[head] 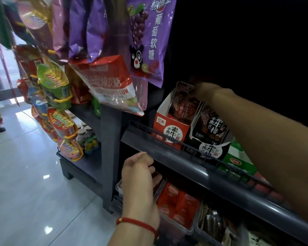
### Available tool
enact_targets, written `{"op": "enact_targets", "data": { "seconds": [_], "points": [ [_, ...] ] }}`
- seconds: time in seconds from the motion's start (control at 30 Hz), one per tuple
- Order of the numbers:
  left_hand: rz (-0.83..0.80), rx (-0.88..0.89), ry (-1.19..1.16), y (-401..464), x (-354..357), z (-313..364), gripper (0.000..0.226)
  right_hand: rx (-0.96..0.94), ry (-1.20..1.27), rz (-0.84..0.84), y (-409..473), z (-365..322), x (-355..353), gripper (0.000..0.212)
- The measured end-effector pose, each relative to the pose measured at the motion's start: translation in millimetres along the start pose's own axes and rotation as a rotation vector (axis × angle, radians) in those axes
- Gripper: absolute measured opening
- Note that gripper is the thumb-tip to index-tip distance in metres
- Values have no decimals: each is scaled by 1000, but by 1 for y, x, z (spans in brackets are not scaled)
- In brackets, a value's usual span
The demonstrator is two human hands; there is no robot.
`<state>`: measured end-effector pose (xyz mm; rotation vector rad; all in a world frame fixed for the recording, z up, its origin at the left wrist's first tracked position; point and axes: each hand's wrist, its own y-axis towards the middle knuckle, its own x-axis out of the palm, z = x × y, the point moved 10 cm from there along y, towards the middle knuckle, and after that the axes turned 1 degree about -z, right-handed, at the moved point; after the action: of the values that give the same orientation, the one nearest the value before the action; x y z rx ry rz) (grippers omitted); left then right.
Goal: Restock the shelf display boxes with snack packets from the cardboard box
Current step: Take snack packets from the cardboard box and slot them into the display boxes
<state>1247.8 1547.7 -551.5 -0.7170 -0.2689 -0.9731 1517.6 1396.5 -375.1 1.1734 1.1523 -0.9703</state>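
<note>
Dark shop shelf (194, 162): the right hand (204, 90) grasps a dark packet (183, 102) in the red box (169, 128) at its left end; the left hand (140, 173) hangs below, fingers loosely curled, grasping nothing visible.

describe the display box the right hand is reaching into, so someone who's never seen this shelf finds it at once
Start at the dark shelf with the wire front rail, below the hanging purple candy bag. Two display boxes stand side by side at its left end. It is the red-and-white display box, leftmost, with dark packets standing in it and the right hand at their tops; its neighbour, the black display box, is black.
</note>
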Motion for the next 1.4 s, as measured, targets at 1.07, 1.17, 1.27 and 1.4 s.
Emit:
{"op": "enact_targets", "data": {
  "seconds": [1.07, 1.17, 1.27, 1.4],
  "points": [
    [-665, 132, 1138, -89, 100, -167, 17, -284, -26, 213, -410, 135, 42, 17],
    [-868, 173, 1394, -119, 102, -220, 10, -196, -95, -65, -458, 162, 103, 25],
    [-1028, 126, 1642, -148, 92, -280, 14, -137, -93, -485, -505, 188, 183, 31],
    [-1044, 32, 2103, -78, -10, -388, 29, -145, 47, -765, -558, 204, 277, 32]
  ]
}}
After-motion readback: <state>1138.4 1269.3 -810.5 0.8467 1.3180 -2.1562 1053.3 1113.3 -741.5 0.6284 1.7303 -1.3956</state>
